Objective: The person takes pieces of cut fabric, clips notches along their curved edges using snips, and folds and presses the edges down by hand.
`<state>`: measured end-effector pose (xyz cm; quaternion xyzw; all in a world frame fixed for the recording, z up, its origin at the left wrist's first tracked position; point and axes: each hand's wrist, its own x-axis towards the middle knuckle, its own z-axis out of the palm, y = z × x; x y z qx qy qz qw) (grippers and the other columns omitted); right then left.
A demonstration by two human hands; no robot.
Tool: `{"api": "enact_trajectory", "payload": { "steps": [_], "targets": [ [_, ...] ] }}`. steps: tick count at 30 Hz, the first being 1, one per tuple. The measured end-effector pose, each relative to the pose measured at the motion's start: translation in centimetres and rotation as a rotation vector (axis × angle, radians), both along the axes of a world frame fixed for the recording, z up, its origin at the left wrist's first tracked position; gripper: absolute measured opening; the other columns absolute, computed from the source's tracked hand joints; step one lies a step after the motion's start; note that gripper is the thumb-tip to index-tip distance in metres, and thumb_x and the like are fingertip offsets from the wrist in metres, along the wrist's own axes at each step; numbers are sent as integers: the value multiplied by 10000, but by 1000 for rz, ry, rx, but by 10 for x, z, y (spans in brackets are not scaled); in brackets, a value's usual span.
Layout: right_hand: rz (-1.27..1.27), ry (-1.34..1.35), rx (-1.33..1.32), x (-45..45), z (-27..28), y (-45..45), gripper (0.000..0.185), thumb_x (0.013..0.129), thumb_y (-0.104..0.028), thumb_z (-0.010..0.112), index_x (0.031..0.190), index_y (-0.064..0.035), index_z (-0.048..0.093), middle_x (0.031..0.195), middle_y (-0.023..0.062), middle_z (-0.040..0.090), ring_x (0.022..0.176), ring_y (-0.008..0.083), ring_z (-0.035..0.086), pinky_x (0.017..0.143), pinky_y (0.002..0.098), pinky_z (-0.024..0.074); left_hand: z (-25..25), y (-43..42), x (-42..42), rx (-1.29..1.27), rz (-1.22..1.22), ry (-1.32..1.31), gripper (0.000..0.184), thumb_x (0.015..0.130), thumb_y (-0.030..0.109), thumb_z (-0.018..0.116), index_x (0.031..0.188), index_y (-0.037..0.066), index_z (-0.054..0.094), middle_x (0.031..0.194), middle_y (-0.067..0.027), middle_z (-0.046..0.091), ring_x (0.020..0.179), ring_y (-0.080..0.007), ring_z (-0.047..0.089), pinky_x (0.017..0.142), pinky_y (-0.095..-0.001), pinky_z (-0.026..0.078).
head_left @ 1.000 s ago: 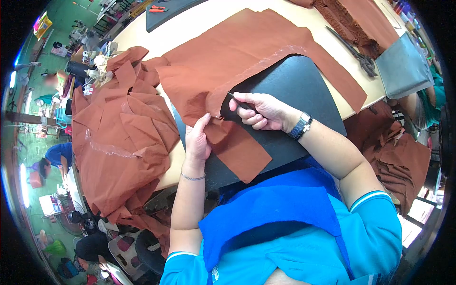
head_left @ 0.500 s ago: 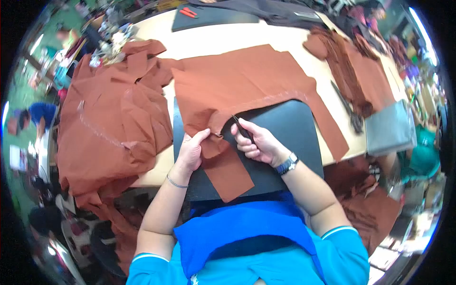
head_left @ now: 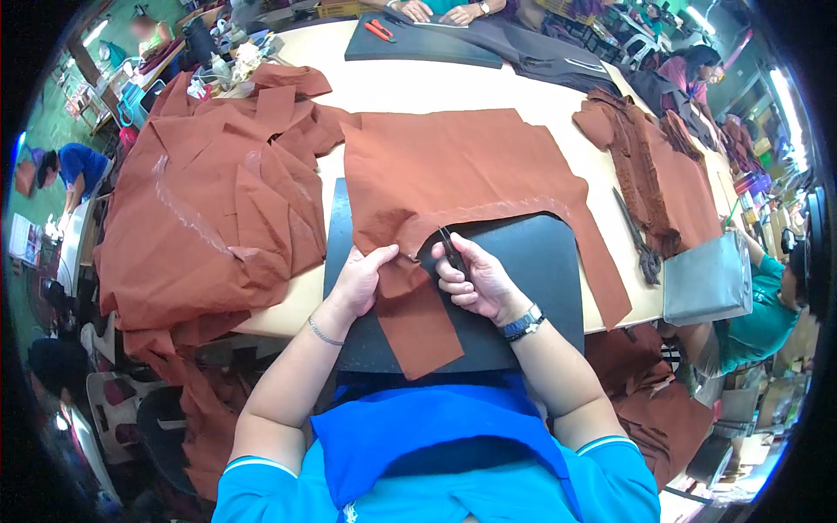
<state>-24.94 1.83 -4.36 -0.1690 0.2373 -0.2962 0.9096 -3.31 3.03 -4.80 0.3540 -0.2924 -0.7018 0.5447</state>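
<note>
A rust-brown cloth piece (head_left: 471, 161) with a curved cutout and whitish marks along that curve is spread over a black board (head_left: 523, 270). My left hand (head_left: 362, 277) pinches the cloth at the left end of the curve, where the edge is folded over. In my right hand (head_left: 479, 283) is a dark pair of thread snips (head_left: 453, 252), fingers wrapped round it. Its tips point away from me, close to the curved edge and just right of my left thumb. Whether the blades touch the cloth I cannot make out.
Heaped brown cloth (head_left: 209, 218) covers the table's left side. To the right lie gathered brown cloth (head_left: 641, 170), large dark scissors (head_left: 639, 235) and a grey box (head_left: 708, 279). Across the table, a person's hands (head_left: 436, 12) work near a red-handled cutter (head_left: 380, 31). Other people sit around.
The camera view has shifted, so the far person's hands now show. The snips have moved slightly back from the cloth's curved edge. My left hand keeps its pinch.
</note>
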Motion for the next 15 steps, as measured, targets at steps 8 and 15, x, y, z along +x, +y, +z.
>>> {"api": "enact_trajectory", "payload": {
  "steps": [8,15],
  "targets": [
    [10,-6,-9,0,-5,0,359,1057,-432,415,1100,-99,542,656,-40,406,475,31,332,369,158,257,-7,-1,4,-18,-39,-25,361,951,42,550,1312,44,537,1228,-80,644,1108,-194,630,977,-362,499],
    [2,6,-14,3,3,-2,351,1055,-433,423,1071,-101,536,650,-49,398,474,28,328,371,159,257,-2,1,2,-11,-46,-10,368,958,39,544,1326,42,537,1232,-78,646,1110,-185,628,971,-348,498]
  ]
}}
